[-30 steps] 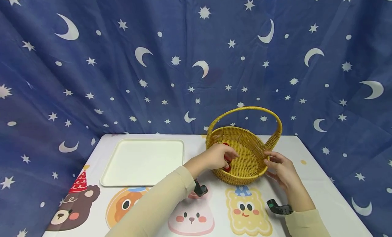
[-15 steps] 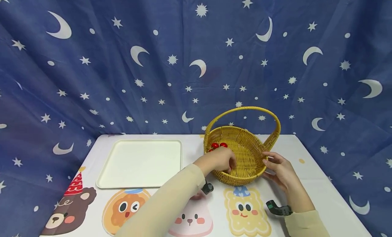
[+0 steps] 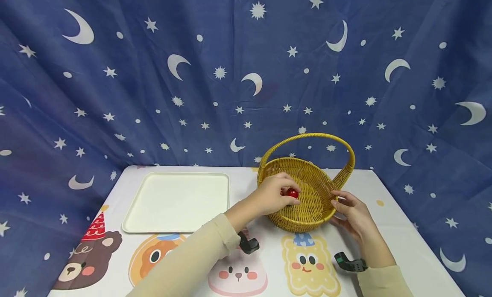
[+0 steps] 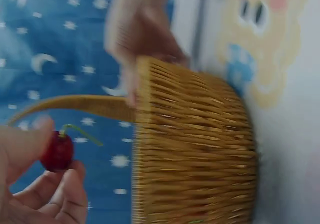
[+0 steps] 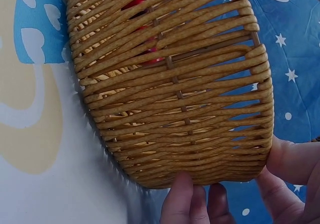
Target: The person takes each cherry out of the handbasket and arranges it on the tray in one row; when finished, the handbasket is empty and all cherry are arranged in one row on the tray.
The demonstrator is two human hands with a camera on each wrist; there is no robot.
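Note:
My left hand (image 3: 273,195) pinches a shiny dark red cherry (image 3: 292,193) between thumb and fingers, over the left part of a yellow-brown wicker basket (image 3: 294,225). In the left wrist view the cherry (image 4: 57,153) has a thin green stem that sticks out toward the basket, and it is held above the rim. My right hand (image 3: 355,214) grips the basket's right side by the handle's foot. Seen from the right wrist, its thumb is at the rim and its fingertips (image 5: 181,194) press the outer wall. Bits of red (image 5: 152,54) show through the weave.
A cream rectangular tray (image 3: 177,201) lies on the left of the table. The basket's tall arched handle (image 3: 313,135) stands up over its opening. A white cloth (image 3: 388,228) with cartoon figures covers the table, and a blue star-and-moon curtain (image 3: 215,130) hangs behind.
My left hand has come up from deep in the basket, now with a cherry in view. The red fruits seen half a second ago are hidden behind it. My right hand keeps its hold.

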